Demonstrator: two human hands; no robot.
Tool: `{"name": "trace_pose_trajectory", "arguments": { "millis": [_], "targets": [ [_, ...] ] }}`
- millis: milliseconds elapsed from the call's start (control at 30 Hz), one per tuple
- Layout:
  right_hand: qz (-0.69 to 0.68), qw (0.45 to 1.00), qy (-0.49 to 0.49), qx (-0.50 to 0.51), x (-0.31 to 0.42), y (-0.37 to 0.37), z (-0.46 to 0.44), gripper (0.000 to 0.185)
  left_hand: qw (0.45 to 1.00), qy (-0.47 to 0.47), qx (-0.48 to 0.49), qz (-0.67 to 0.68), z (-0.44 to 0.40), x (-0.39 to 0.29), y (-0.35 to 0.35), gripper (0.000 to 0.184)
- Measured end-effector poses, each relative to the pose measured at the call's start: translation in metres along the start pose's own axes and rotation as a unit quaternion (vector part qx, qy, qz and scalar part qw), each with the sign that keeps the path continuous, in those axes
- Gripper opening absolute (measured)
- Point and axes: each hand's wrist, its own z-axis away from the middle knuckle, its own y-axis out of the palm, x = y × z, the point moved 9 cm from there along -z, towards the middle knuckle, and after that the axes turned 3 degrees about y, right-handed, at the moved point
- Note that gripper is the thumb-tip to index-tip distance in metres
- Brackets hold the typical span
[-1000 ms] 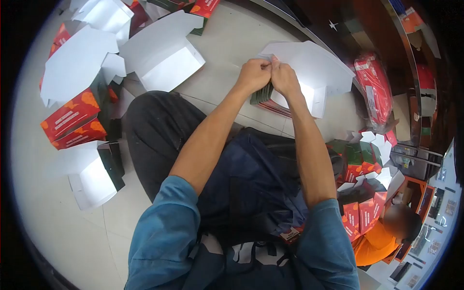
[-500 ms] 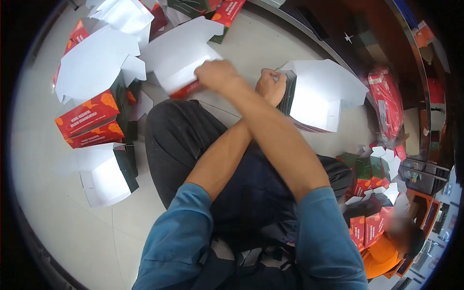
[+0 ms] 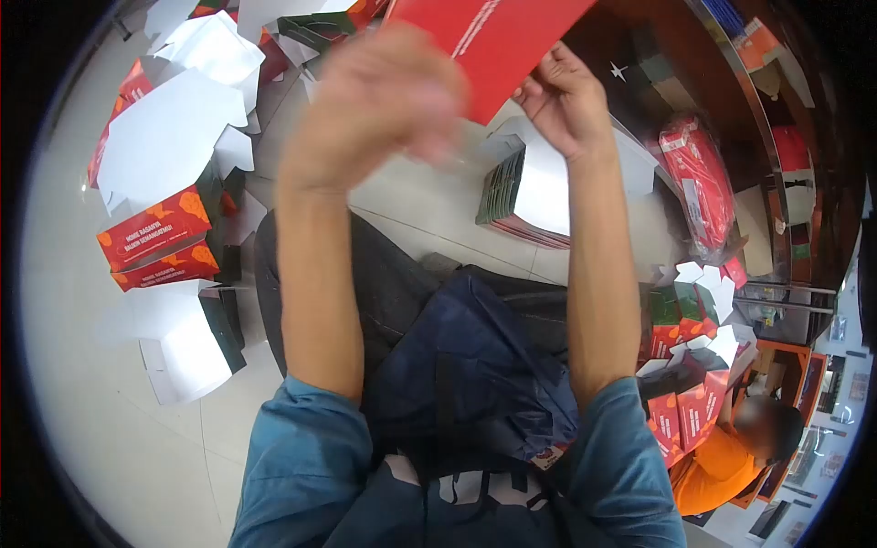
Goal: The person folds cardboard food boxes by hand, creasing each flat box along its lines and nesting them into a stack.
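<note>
A red carton box (image 3: 498, 50) with white lettering is held up at the top of the view, partly cut off by the frame edge. My right hand (image 3: 568, 100) pinches its lower right edge between thumb and fingers. Close to the box's left side is my left hand (image 3: 384, 100); motion smears its fingers, and whether it touches the box is unclear. Below them a stack of nested boxes (image 3: 544, 196), white inside and green outside, rests on the floor in front of my crossed legs.
Several open red-and-green boxes (image 3: 160, 228) lie on the left. A white-lined box (image 3: 187, 356) sits nearer. On the right are a plastic-wrapped red bundle (image 3: 699, 187), more boxes (image 3: 681, 416) and a person in an orange shirt (image 3: 717, 470). A dark cabinet (image 3: 639, 59) stands behind.
My crossed arms have come apart. The left hand has left the stack and moved left; the right hand has swung right and up, now holding the red box. The white-lined box beside my knee is gone from there.
</note>
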Motion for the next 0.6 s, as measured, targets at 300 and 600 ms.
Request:
{"name": "trace_pose_trajectory", "arguments": {
  "millis": [300, 600],
  "targets": [
    [-0.049, 0.999, 0.007, -0.022, -0.042, 0.001, -0.001, 0.016, 0.933, 0.176, 0.022, 0.313, 0.006, -0.012, -0.049, 0.048],
    [-0.076, 0.993, -0.077, 0.045, -0.001, 0.01, -0.003, 0.016, 0.934, 0.159, -0.191, 0.257, 0.019, -0.016, -0.071, 0.033]
  ]
}}
